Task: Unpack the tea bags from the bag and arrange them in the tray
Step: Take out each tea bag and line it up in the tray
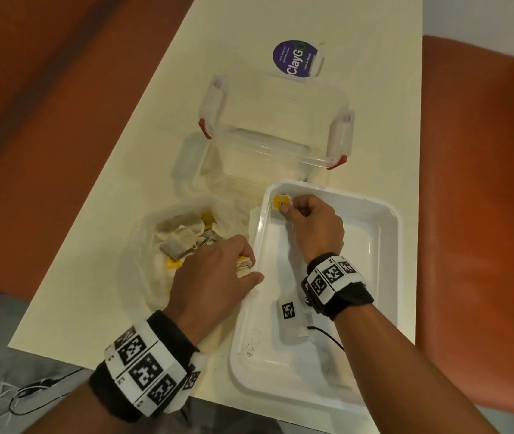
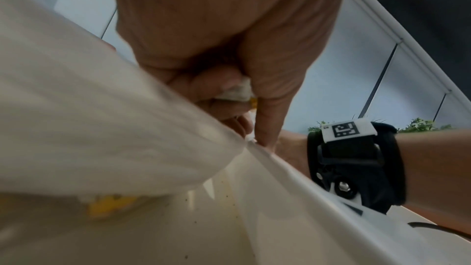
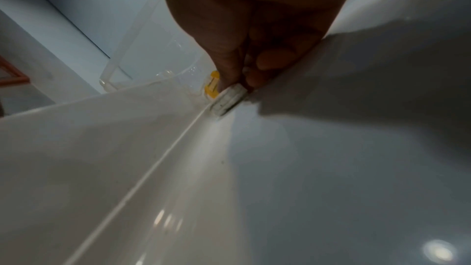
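Note:
A clear plastic bag (image 1: 152, 245) lies open on the table, holding several tea bags (image 1: 180, 236) with yellow tags. My left hand (image 1: 218, 270) sits at the bag's right edge beside the tray, its fingers curled round a bunch of tea bags (image 1: 244, 266) (image 2: 237, 92). The white tray (image 1: 387, 220) stands to the right. My right hand (image 1: 308, 220) is inside the tray at its far left corner, pinching a tea bag with a yellow tag (image 1: 281, 202) (image 3: 228, 99) against the tray wall.
A clear lidded container with red clips (image 1: 274, 126) stands just behind the tray and bag. A purple round sticker (image 1: 294, 59) is on the table farther back. Orange seats flank the table. Dark tea specks dot the tray's near left floor (image 1: 249, 352).

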A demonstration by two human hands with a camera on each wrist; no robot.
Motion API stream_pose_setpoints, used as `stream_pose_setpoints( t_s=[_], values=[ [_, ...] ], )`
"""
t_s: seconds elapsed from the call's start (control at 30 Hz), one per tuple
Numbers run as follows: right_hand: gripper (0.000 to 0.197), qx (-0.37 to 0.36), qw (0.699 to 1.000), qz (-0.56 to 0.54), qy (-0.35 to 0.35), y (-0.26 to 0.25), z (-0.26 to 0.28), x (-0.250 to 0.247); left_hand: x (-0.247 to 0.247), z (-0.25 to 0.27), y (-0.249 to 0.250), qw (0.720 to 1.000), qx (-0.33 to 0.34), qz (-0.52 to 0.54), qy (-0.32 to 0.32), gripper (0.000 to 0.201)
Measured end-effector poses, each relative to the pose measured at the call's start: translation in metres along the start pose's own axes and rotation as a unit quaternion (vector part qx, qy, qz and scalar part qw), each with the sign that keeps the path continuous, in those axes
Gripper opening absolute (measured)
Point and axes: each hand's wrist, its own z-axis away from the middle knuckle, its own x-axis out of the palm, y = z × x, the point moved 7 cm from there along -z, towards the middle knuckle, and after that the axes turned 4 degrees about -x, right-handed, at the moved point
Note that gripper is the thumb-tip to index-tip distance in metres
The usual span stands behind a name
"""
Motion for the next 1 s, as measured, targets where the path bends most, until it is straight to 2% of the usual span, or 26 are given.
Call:
stream_pose_setpoints(
  t_s=[0.2,0.3,0.4,0.6,0.63,0.67,0.77,0.83,0.9,1.0],
  values=[
    [0.029,0.013,1.000,-0.019,0.013,0.002,0.001,0.000,-0.004,0.000,0.001,1.000,0.000,0.006,-0.015,0.028],
    [0.028,0.009,1.000,-0.023,0.009,0.004,0.003,-0.003,-0.010,-0.001,0.001,0.997,-0.005,0.071,-0.027,0.029],
    [0.036,0.014,1.000,-0.019,-0.016,0.005,0.006,-0.002,-0.016,-0.003,0.000,0.988,-0.024,0.144,-0.047,0.030],
    [0.047,0.013,0.999,0.022,-0.032,-0.002,0.010,-0.003,-0.014,-0.003,0.002,0.983,-0.027,0.172,-0.064,0.028],
    [0.048,0.015,0.999,0.021,-0.033,-0.002,0.011,-0.004,-0.014,-0.003,0.002,0.971,-0.040,0.222,-0.077,0.026],
    [0.048,0.017,0.999,0.017,-0.032,-0.002,0.012,-0.005,-0.011,-0.003,0.002,0.947,-0.060,0.298,-0.101,0.024],
    [0.039,0.011,1.000,-0.011,-0.012,-0.007,0.014,-0.014,-0.007,0.002,0.007,0.843,-0.113,0.493,-0.179,0.021],
    [0.028,-0.005,0.999,-0.051,-0.015,-0.015,0.022,-0.021,-0.008,0.001,0.011,0.801,-0.118,0.553,-0.198,0.021],
    [0.022,-0.015,0.991,-0.121,-0.056,-0.029,0.037,-0.028,-0.008,-0.002,0.012,0.779,-0.120,0.584,-0.196,0.024],
    [0.030,-0.008,0.963,-0.231,-0.139,-0.049,0.065,-0.038,-0.007,-0.007,0.012,0.769,-0.131,0.603,-0.167,0.022]
  ],
)
